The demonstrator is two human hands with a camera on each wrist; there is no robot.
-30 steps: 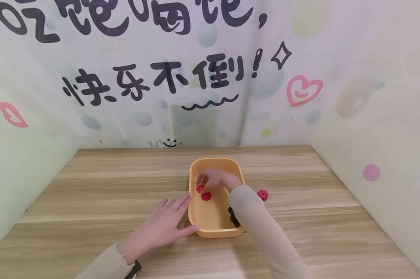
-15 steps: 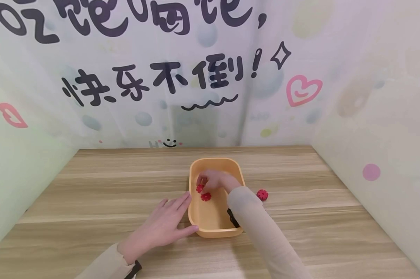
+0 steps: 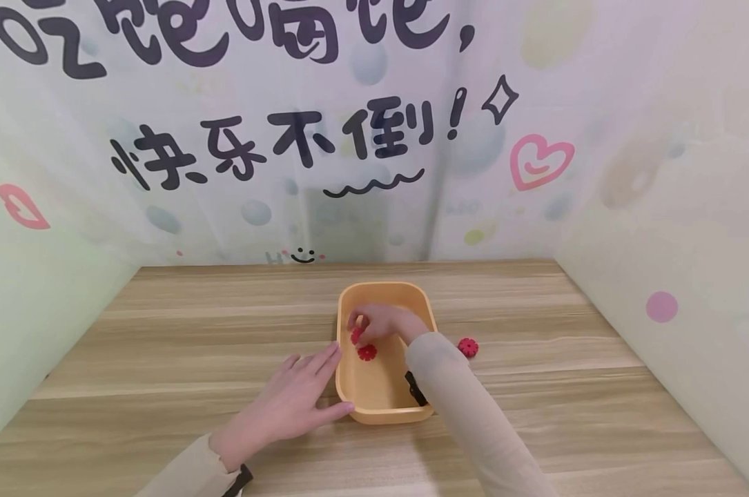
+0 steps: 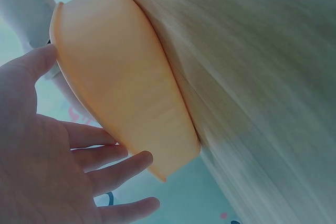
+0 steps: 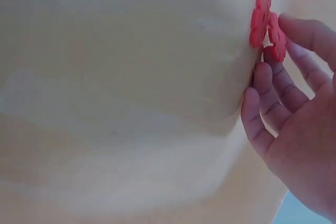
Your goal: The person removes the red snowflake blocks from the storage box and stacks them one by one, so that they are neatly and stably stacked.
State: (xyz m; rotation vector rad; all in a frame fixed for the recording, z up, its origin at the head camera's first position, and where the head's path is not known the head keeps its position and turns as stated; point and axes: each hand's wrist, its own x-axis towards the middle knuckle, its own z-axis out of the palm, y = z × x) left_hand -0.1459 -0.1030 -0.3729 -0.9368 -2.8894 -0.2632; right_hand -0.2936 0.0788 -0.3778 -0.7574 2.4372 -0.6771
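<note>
An orange rectangular bin (image 3: 383, 414) stands on the table. My right hand (image 3: 382, 323) reaches into its left part, thumb and fingers pinching a red notched plastic disc (image 5: 277, 37), which stands tilted in the right wrist view. Close by, a second red disc (image 3: 367, 353) lies on the bin's floor. The left hand (image 3: 287, 400) has its fingers extended, touching the bin's left side and front-left corner. Its thumb rests at the rim in the left wrist view, where the bin's outer wall (image 4: 115, 72) fills the middle.
Outside the bin, just to its right, red notched discs (image 3: 468, 346) sit on the table, seemingly stacked. The wood-grain table (image 3: 181, 345) meets a printed curtain (image 3: 374, 221) at the back and pale walls on both sides. A black strap (image 3: 415, 388) shows at the right wrist.
My right fingers have closed a little on the disc, which now stands more on edge and shows less of its face. The left hand and the bin have stayed put.
</note>
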